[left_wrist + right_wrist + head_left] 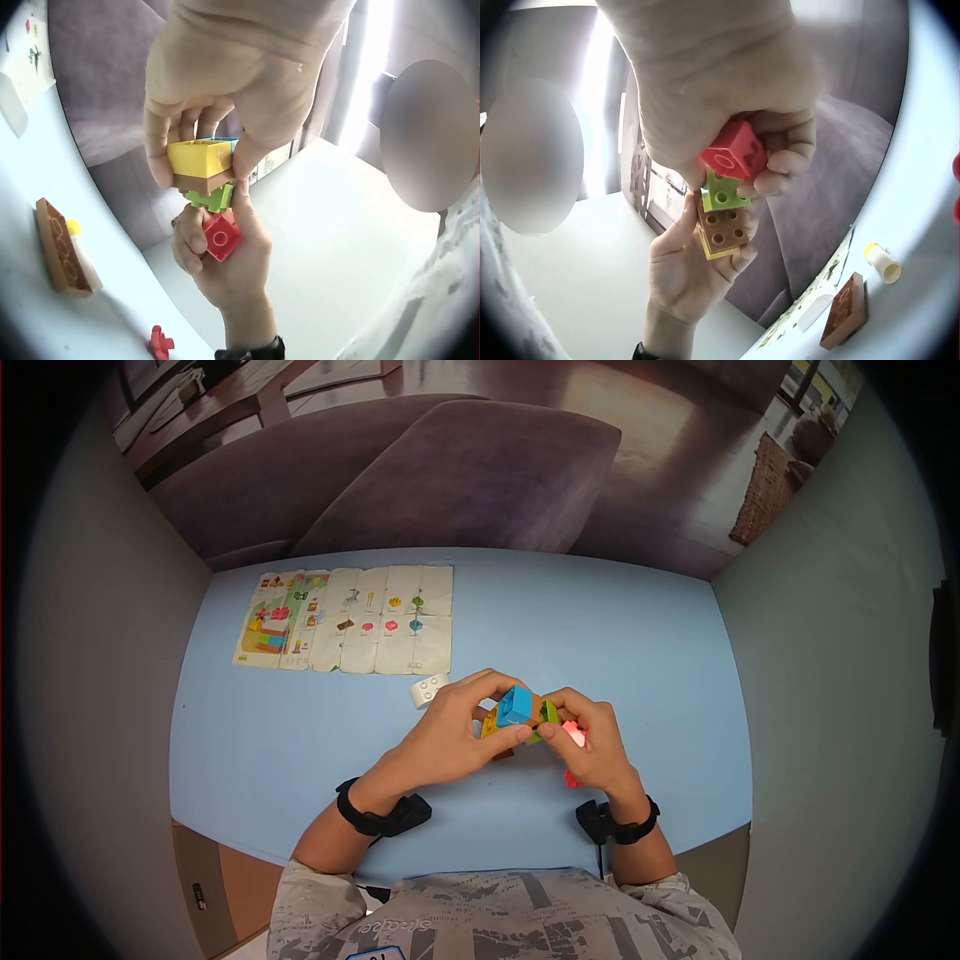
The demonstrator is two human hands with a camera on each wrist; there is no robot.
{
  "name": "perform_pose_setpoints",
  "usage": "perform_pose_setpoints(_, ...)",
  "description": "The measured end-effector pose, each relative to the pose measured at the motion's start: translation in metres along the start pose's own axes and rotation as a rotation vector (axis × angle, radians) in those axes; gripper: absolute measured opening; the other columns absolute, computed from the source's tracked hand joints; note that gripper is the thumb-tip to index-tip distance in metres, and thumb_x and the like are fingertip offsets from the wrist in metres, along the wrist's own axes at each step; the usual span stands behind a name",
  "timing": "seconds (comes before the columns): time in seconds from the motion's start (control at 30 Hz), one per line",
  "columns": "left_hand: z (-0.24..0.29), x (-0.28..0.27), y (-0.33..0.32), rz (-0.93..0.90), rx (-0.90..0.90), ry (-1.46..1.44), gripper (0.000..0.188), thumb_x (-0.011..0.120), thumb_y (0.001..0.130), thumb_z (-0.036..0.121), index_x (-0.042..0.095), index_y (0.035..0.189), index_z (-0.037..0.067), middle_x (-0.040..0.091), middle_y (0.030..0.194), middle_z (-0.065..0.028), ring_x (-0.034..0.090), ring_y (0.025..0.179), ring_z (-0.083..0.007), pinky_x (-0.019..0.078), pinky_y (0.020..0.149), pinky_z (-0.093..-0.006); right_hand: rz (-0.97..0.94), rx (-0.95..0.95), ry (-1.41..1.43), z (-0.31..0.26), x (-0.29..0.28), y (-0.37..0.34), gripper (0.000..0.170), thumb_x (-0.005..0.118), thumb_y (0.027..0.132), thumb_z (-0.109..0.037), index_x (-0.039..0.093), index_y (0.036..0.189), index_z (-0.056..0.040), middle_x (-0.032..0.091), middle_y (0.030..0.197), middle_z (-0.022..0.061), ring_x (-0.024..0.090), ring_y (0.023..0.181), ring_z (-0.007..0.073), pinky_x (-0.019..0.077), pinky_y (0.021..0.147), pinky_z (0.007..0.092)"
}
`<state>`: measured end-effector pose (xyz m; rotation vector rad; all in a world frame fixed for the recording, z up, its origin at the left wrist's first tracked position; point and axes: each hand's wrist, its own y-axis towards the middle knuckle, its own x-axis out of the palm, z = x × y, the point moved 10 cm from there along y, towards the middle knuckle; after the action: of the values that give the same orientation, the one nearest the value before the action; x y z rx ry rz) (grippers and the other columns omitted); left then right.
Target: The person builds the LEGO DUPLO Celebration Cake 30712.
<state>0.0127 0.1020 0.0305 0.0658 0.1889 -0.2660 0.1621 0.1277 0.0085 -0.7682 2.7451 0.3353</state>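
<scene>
The left hand [450, 732] is pinching between thumb [508, 738] and bent fingers [490, 683], the right hand [598, 748] is gripping close beside it, and both forearms [330, 847] are reaching forward, angling inward.

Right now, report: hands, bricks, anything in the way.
Left hand grips yellow brick and blue brick. Right hand grips green brick and red brick. Nothing visibly blocking; loose brown brick on table, below hands.

Head view: table [630, 640] evenly lit; edges bowed, corners black. Wrist views: brighter, corners dark; light strip [367, 82] glaring white; oval patch [429, 135] blurred smooth in each.
</scene>
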Motion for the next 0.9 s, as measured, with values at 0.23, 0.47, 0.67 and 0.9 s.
perform_pose_setpoints(0.23, 0.0, -0.001, 0.0, -0.003, -0.013, 0.06, 0.038, 0.082, 0.089, 0.022, 0.07, 0.12, 0.004, 0.073, 0.113, -0.008, 0.071, 0.105, -0.02, 0.0598, 0.092, -0.0393, -0.001, -0.063, -0.066, -0.009, 0.001, -0.001, 0.033, 0.08, 0.092, -0.023, 0.067, 0.112, -0.0002, 0.07, 0.079, 0.0099, 0.066, 0.067, 0.0172, 0.0496, 0.064, 0.0295)
perform_pose_setpoints(0.47, -0.002, -0.001, 0.001, -0.039, 0.002, 0.127, 0.041, 0.083, 0.089, 0.022, 0.069, 0.123, 0.004, 0.073, 0.113, -0.0087, 0.071, 0.105, -0.0209, 0.0595, 0.091, -0.0391, -0.024, -0.11, -0.162, -0.012, 0.003, -0.002, 0.034, 0.082, 0.091, -0.025, 0.067, 0.111, -0.0014, 0.072, 0.08, 0.0129, 0.071, 0.067, 0.0256, 0.0536, 0.065, 0.0319)
perform_pose_setpoints(0.67, -0.002, 0.005, -0.001, -0.099, 0.09, 0.271, 0.044, 0.083, 0.089, 0.023, 0.069, 0.126, 0.002, 0.071, 0.116, -0.0108, 0.069, 0.109, -0.0249, 0.0594, 0.09, -0.0407, -0.06, -0.129, -0.177, -0.012, 0.008, -0.003, 0.032, 0.08, 0.092, -0.025, 0.067, 0.111, -0.0016, 0.073, 0.082, 0.0143, 0.072, 0.069, 0.03, 0.0552, 0.066, 0.0337)
perform_pose_setpoints(0.9, -0.005, 0.008, -0.002, -0.106, 0.092, 0.24, 0.046, 0.083, 0.09, 0.025, 0.067, 0.127, 0.002, 0.069, 0.116, -0.0115, 0.068, 0.106, -0.0252, 0.059, 0.09, -0.0415, -0.066, -0.127, -0.191, -0.009, 0.008, -0.004, 0.032, 0.08, 0.092, -0.024, 0.066, 0.11, -0.0016, 0.073, 0.082, 0.0141, 0.072, 0.069, 0.0303, 0.0548, 0.066, 0.0338)
